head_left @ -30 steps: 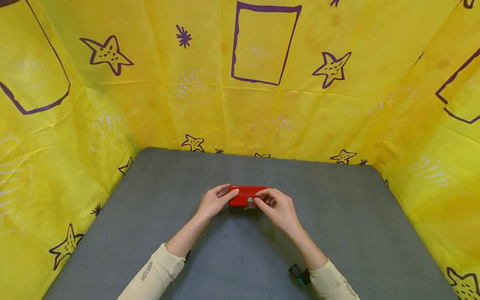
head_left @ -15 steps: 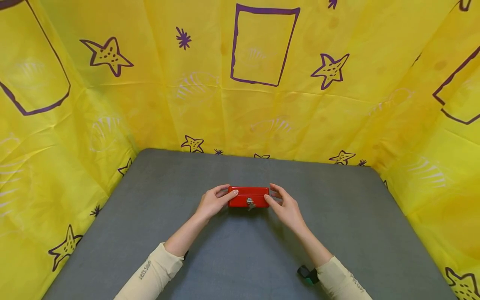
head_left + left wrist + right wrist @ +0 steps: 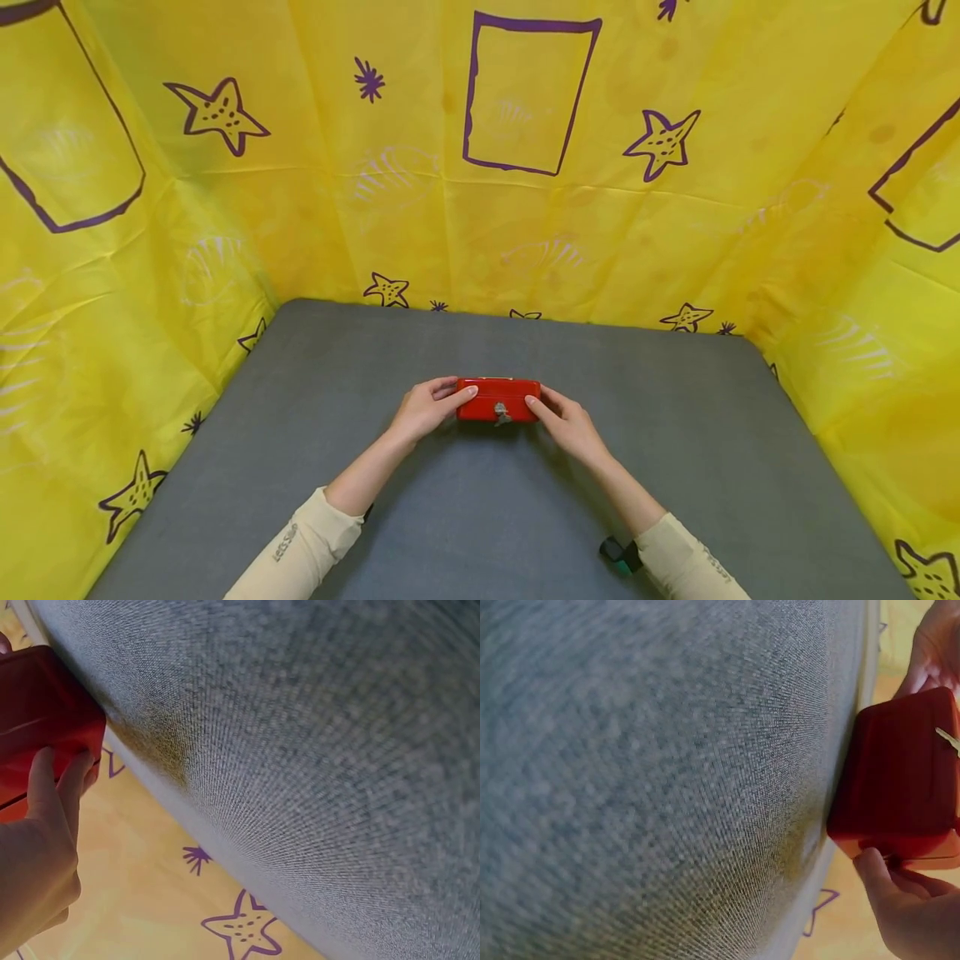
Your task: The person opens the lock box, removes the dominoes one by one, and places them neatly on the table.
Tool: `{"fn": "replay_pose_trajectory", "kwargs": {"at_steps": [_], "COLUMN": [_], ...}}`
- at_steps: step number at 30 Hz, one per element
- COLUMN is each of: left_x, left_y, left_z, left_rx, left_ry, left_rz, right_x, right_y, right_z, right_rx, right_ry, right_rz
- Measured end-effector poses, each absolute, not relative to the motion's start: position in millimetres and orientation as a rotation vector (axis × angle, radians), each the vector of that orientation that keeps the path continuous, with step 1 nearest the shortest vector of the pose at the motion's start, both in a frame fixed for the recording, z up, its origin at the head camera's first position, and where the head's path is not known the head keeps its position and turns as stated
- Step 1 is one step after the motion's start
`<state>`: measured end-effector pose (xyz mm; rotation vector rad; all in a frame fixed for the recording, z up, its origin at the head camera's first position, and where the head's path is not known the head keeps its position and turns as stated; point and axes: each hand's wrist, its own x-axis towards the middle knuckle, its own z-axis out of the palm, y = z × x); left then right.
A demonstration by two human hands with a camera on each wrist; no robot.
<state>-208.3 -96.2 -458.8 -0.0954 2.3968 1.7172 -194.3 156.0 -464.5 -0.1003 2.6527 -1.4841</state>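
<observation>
A small red metal cash box [image 3: 483,408] is at the middle of the head view, its front facing the person. Keys [image 3: 502,413] hang from the lock on its front; one key [image 3: 948,738] also shows in the right wrist view. My left hand [image 3: 422,410] grips the box's left end, thumb on the front and fingers behind. At the opposite end, my right hand [image 3: 576,429] holds it likewise, thumb at the front right corner. The left wrist view shows the box's red end [image 3: 52,712] with fingers against it.
A grey cloth-covered table [image 3: 480,517] spreads around the box. Yellow fabric walls [image 3: 420,217] with purple starfish drawings rise at the back and both sides. A dark band [image 3: 619,554] with a green patch sits by the right sleeve.
My right hand has left the keys at the box's front and moved right, opening, then taken hold of the right end. The left hand has stayed at the left end.
</observation>
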Motion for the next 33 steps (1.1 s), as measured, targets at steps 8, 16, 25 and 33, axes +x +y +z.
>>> {"fn": "replay_pose_trajectory", "kwargs": {"at_steps": [8, 16, 25, 33], "left_x": [-204, -197, -189, -181], "left_y": [-99, -100, -101, -104], "left_z": [-457, -458, -458, -460], "left_rx": [-0.026, 0.016, 0.057, 0.122], "left_ry": [2.442, 2.432, 2.375, 2.317], "left_rz": [1.651, 1.650, 1.686, 1.733], "right_x": [-191, -187, -180, -172], "right_y": [158, 161, 163, 162], "right_z": [-460, -461, -462, -459], "right_rx": [-0.138, -0.174, -0.204, -0.178], "right_ry": [2.627, 2.589, 2.513, 2.447], "right_rz": [-1.469, -1.475, -1.557, -1.597]}}
